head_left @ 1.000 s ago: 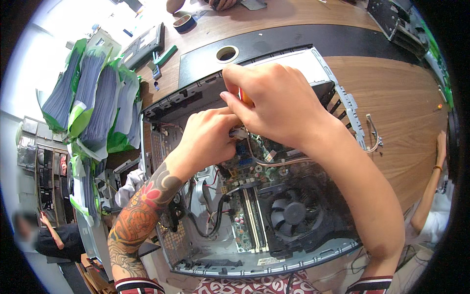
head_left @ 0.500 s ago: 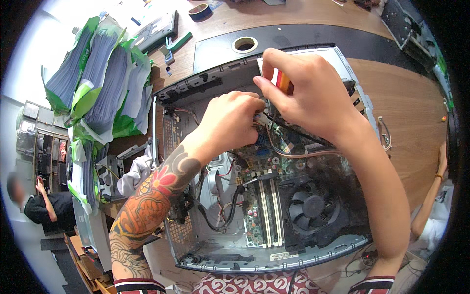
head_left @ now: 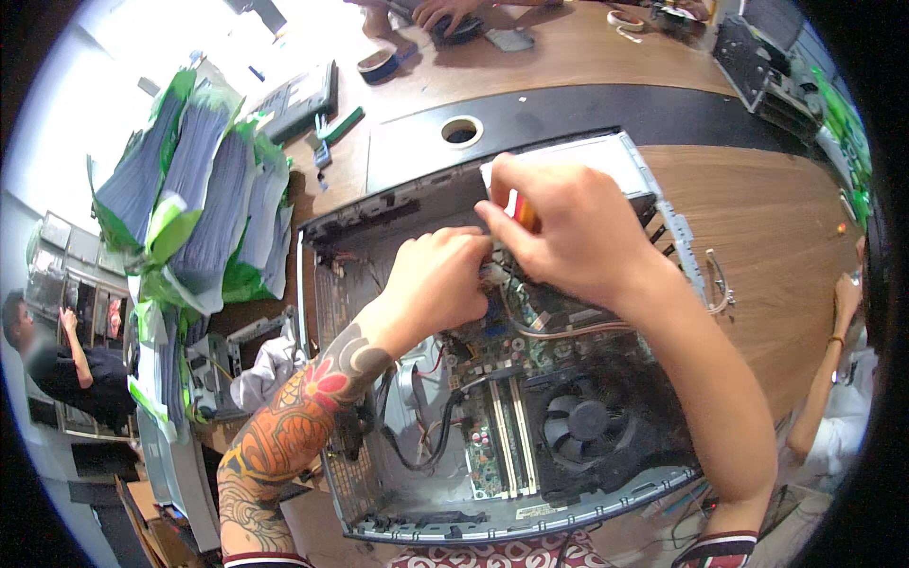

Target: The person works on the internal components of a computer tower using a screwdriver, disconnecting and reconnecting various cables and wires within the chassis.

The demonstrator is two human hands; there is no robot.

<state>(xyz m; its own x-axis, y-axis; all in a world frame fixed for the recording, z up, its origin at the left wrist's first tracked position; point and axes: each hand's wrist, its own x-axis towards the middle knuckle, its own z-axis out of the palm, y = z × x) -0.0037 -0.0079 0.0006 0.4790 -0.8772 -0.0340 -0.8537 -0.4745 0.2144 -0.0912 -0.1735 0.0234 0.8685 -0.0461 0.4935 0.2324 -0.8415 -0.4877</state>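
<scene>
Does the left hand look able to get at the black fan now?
Probably yes: the fan sits uncovered in the open case, and I see nothing blocking the left hand.

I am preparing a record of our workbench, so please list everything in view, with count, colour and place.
Table: one, brown with black band, beneath
Computer case: one, grey and black, open, centre
Fan: one, black, lower right in case
Slot strips: two, cream, left of fan
Tape rolls: at least two, cream and dark blue, beyond case
Sheet stacks: count unclear, grey-blue in green wrapping, left
Cloth: one, pale grey, left of case
Cable end: one, pale, right of case
Other people: at least three, left, right and top
Handle: one, orange and red, in right hand
Left hand: one, bare, over case
Right hand: one, bare, over case
</scene>
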